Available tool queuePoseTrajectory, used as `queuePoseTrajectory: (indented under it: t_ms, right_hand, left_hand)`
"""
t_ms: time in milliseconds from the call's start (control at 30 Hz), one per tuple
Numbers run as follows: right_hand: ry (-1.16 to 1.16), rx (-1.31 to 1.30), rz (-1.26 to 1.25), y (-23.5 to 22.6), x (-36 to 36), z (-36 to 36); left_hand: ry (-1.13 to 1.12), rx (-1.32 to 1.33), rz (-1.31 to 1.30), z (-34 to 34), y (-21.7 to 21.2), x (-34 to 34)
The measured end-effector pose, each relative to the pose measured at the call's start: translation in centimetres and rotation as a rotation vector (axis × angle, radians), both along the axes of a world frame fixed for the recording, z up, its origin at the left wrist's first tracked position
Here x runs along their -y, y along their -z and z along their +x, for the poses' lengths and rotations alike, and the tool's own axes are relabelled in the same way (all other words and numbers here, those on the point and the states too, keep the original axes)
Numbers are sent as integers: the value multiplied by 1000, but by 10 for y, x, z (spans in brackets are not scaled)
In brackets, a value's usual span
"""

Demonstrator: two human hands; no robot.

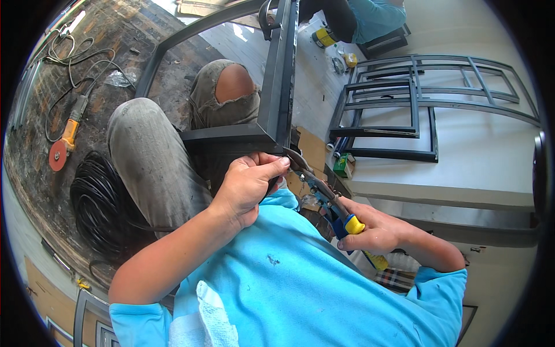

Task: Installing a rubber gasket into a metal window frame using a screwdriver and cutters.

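In my right hand (373, 228) is a pair of tin snips (324, 194) with blue and yellow handles, its jaws pointing up and left. My left hand (251, 182) is closed, thumb and fingertip pinched together right beside the jaws. What it pinches is mostly hidden; something dark shows under the fingers. Both hands are at the lower corner of a dark grey metal frame (231, 134), which stands over my knees. On the floor to my left lies a coil of black cord or strip (98, 202), with a strand running toward my lap.
An angle grinder (70, 130) with a red disc and trailing cable lies at the far left. More dark frames (381, 133) lean against the white wall at right, near a green box (344, 165). Another person in a blue shirt (376, 20) sits at the top.
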State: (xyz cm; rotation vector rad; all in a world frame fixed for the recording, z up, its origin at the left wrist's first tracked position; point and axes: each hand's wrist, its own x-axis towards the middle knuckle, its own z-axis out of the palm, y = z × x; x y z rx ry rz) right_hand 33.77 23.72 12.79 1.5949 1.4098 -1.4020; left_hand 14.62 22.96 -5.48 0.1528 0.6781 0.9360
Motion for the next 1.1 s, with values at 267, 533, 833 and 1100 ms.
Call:
queuePoseTrajectory:
  t_ms: [267,533,833,1100]
  right_hand:
    - [-161,51,61,0,3,-7]
    - [-201,-35,166,15,12,1]
    - [-122,-46,193,22,17,3]
    - [8,-320,290,35,-2,82]
  left_hand:
    - [-16,0,-18,1,-1,0]
    - [-21,11,2,1,1,0]
    - [24,-14,47,-4,-1,2]
    - [204,-702,352,-174,-23,78]
